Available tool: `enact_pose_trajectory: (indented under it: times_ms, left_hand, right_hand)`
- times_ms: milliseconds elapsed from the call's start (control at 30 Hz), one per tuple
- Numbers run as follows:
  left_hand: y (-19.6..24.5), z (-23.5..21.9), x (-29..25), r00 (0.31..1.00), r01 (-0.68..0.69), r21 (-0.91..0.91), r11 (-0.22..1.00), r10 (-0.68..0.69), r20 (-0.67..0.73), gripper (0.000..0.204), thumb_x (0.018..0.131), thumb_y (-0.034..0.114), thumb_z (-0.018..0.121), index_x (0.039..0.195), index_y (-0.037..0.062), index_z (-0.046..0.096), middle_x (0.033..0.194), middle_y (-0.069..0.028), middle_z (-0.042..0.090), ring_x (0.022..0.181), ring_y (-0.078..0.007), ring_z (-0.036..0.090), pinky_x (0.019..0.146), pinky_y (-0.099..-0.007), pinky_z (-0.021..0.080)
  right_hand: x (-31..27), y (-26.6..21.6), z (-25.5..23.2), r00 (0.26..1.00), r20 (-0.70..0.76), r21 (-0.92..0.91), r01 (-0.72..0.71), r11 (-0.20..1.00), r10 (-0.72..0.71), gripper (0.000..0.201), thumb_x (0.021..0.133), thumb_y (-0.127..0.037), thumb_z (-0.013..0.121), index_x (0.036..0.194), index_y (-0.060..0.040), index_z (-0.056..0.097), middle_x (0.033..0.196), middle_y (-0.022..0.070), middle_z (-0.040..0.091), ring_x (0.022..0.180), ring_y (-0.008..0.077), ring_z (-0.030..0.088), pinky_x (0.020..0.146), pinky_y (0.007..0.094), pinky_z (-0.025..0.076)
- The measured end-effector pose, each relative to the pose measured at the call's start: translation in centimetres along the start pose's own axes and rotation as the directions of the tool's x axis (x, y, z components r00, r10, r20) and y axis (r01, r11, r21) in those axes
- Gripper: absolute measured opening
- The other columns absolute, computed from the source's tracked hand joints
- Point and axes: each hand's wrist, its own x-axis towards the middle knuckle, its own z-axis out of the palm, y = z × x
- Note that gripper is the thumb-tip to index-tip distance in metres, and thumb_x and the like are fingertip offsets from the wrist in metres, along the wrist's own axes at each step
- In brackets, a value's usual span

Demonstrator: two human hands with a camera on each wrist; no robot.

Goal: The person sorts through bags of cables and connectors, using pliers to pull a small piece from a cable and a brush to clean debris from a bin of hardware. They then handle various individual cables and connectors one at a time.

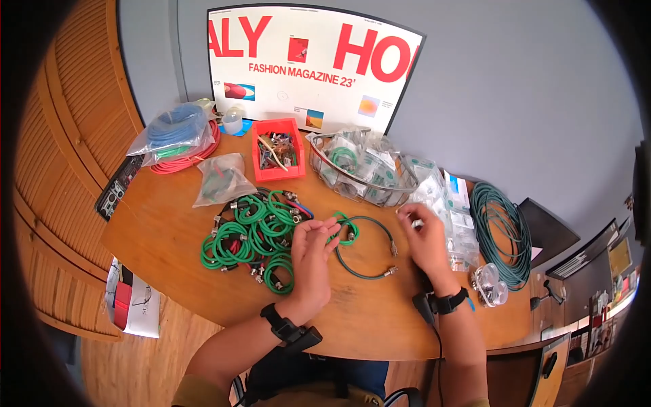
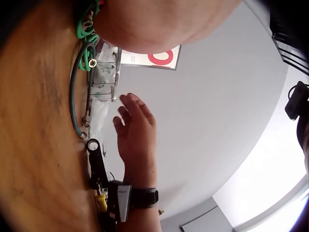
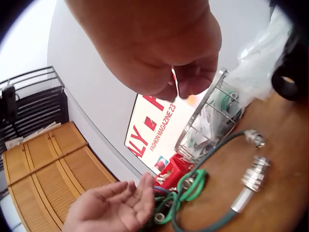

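Note:
Both hands hover over the desk, holding nothing that I can see. My left hand [image 1: 313, 261] is beside the pile of coiled green cables [image 1: 251, 230], palm turned inward, fingers loosely bent. Opposite it, my right hand [image 1: 427, 245] hangs with relaxed fingers; the left wrist view shows this right hand [image 2: 137, 133] with gaps between its fingers. Between the hands a dark green cable [image 1: 359, 277] lies in an open loop, its two metal connectors [image 1: 390, 271] toward the right hand. A small green coil [image 1: 349, 234] touches its left side. In the right wrist view one connector [image 3: 253, 176] looks large.
A red bin [image 1: 278, 175] of small parts and a wire basket [image 1: 359, 184] of bagged items stand at the back. Clear bags [image 1: 461, 237], a large dark green coil [image 1: 502, 234] and a container of connectors [image 1: 489, 285] are on the right. Bagged blue cable [image 1: 176, 129] lies back left.

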Motion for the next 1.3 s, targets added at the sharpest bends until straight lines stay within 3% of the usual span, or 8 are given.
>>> enact_pose_trajectory:
  times_ms: [100, 233, 400, 433, 600, 967, 1067, 1300]
  left_hand:
    - [-0.6, 0.0, -0.1, 0.996, 0.068, 0.051, 0.996, -0.071, 0.049, 0.016, 0.107, 0.012, 0.061, 0.121, 0.0109, 0.053, 0.136, -0.0122, 0.064, 0.126, -0.023, 0.062, 0.106, -0.0391, 0.048]
    - [-0.2, 0.5, -0.3, 0.985, 0.133, 0.086, 0.987, -0.141, 0.099, 0.02, 0.105, 0.009, 0.063, 0.123, 0.0102, 0.055, 0.134, -0.0108, 0.064, 0.117, -0.0184, 0.064, 0.098, -0.0353, 0.051]
    - [-0.8, -0.1, -0.3, 0.983, 0.047, 0.351, 0.935, -0.106, 0.15, 0.039, 0.103, 0.006, 0.067, 0.14, 0.007, 0.055, 0.125, -0.0062, 0.068, 0.095, -0.0093, 0.063, 0.078, -0.024, 0.049]
    - [-0.8, 0.0, -0.4, 0.977, 0.051, 0.434, 0.9, -0.134, 0.164, 0.046, 0.102, 0.005, 0.068, 0.146, 0.0058, 0.054, 0.121, -0.0048, 0.07, 0.088, -0.0065, 0.061, 0.072, -0.0204, 0.047]
    - [-1.1, 0.5, -1.4, 0.911, 0.065, 0.573, 0.817, -0.283, 0.3, 0.051, 0.103, 0.007, 0.068, 0.151, 0.0034, 0.051, 0.111, -0.0071, 0.074, 0.078, -0.0043, 0.058, 0.066, -0.0183, 0.045]
    - [0.8, 1.8, -2.4, 0.665, 0.005, 0.78, 0.625, -0.585, 0.464, 0.056, 0.108, 0.006, 0.056, 0.161, 0.0005, 0.039, 0.117, -0.0207, 0.077, 0.066, -0.0096, 0.065, 0.059, -0.0218, 0.05]
    - [0.4, 1.3, -2.6, 0.631, 0.186, 0.623, 0.76, -0.579, 0.517, 0.05, 0.106, 0.004, 0.057, 0.155, -0.0005, 0.045, 0.121, -0.0226, 0.076, 0.071, -0.0116, 0.067, 0.061, -0.0225, 0.05]
    - [-0.1, 0.9, -3.5, 0.762, -0.131, 0.665, 0.735, -0.354, 0.542, 0.037, 0.113, 0.021, 0.05, 0.141, -0.001, 0.059, 0.117, -0.0173, 0.075, 0.092, -0.0148, 0.067, 0.078, -0.0265, 0.051]
  right_hand:
    - [-2.7, 0.7, 2.3, 0.977, 0.021, -0.418, 0.202, 0.886, -0.213, 0.034, 0.093, -0.018, 0.076, 0.121, -0.0019, 0.066, 0.107, 0.0178, 0.073, 0.102, 0.0325, 0.072, 0.082, 0.0454, 0.059]
    - [-2.8, 1.4, 3.1, 0.973, -0.006, -0.427, 0.206, 0.88, -0.231, 0.03, 0.091, -0.016, 0.074, 0.117, -0.0017, 0.067, 0.098, 0.0194, 0.072, 0.089, 0.0399, 0.072, 0.08, 0.0495, 0.059]
    - [-4.7, 0.0, 1.0, 0.972, -0.026, -0.143, 0.229, 0.963, -0.235, 0.027, 0.095, -0.009, 0.073, 0.121, -0.0001, 0.067, 0.095, 0.0144, 0.072, 0.079, 0.0306, 0.071, 0.073, 0.0393, 0.058]
    - [-5.3, 0.6, 0.9, 0.985, 0.015, 0.142, 0.169, 0.975, -0.173, 0.024, 0.098, -0.008, 0.071, 0.121, -0.0003, 0.066, 0.094, 0.0102, 0.071, 0.077, 0.0228, 0.069, 0.072, 0.0339, 0.056]
    - [-7.6, 1.6, -1.4, 0.99, 0.131, 0.833, -0.136, 0.536, 0.048, 0.015, 0.105, -0.007, 0.067, 0.119, -0.0044, 0.064, 0.097, 0.004, 0.07, 0.077, 0.0087, 0.064, 0.071, 0.0253, 0.053]
    - [-6.8, 3.4, -2.2, 0.986, 0.101, 0.989, -0.114, 0.094, 0.133, 0.019, 0.106, -0.011, 0.067, 0.12, -0.0045, 0.058, 0.113, 0.0161, 0.077, 0.09, 0.0159, 0.077, 0.076, 0.0255, 0.064]
    - [-6.8, 3.3, -2.2, 0.977, 0.116, 0.986, -0.136, 0.101, 0.179, 0.023, 0.104, -0.009, 0.069, 0.124, -0.0033, 0.058, 0.115, 0.0161, 0.076, 0.093, 0.0165, 0.077, 0.079, 0.0262, 0.065]
    - [-6.9, 3.2, -1.9, 0.98, 0.106, 0.957, -0.146, 0.249, 0.168, 0.023, 0.104, -0.008, 0.069, 0.123, -0.0045, 0.056, 0.113, 0.0125, 0.078, 0.089, 0.0114, 0.073, 0.076, 0.025, 0.058]
